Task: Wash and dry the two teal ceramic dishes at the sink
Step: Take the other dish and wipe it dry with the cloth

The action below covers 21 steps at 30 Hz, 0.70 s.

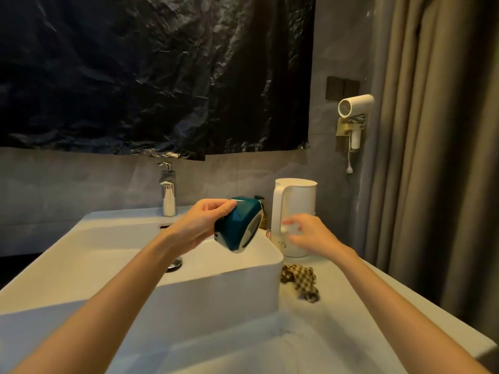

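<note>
1. Left hand [201,225]: its fingers and thumb are curled round the edge of a teal ceramic dish [237,228].
2. The dish is held in the air, tilted on its side with the base facing the camera. It sits over the right rear corner of the white sink [243,271], clear of the rim.
3. Right hand [310,233]: it is raised in front of the white electric kettle [299,195] and is motion-blurred. The fingers look loosely bent, with a pale smear at the tips; whether they hold anything I cannot tell.
4. A brown checked cloth [299,282] lies crumpled on the worktop [351,306], just beside the sink's right wall.
5. A chrome faucet [168,195] stands at the back of the sink.
6. A white hair dryer [355,105] hangs on the wall at the right.
</note>
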Motion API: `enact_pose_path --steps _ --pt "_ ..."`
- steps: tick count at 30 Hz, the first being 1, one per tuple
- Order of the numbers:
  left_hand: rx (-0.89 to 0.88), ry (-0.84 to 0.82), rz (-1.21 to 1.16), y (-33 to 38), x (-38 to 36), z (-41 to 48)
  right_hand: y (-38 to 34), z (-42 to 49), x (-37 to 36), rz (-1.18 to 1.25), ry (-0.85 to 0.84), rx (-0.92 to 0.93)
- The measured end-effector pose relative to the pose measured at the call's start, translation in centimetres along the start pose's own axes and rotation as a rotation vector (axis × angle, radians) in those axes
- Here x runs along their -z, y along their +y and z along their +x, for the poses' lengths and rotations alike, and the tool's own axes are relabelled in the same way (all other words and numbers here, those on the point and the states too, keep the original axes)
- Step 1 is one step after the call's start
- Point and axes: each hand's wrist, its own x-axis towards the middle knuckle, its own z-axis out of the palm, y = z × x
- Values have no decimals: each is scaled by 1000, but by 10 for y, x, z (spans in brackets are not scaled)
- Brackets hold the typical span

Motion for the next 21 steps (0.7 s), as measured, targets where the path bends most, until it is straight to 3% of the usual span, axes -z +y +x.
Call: enact_pose_path --steps 3,9,16,21 --pt "-5 -36 5 0 3 -9 -50 -14 31 219 -142 221" --pt "18 -88 107 11 25 -44 -109 -18 36 218 -454 369" --pt "108 -159 265 14 73 -107 -165 -16 -4 160 -504 580" --pt "138 -76 407 28 115 -163 -220 -25 -41 178 -442 773"
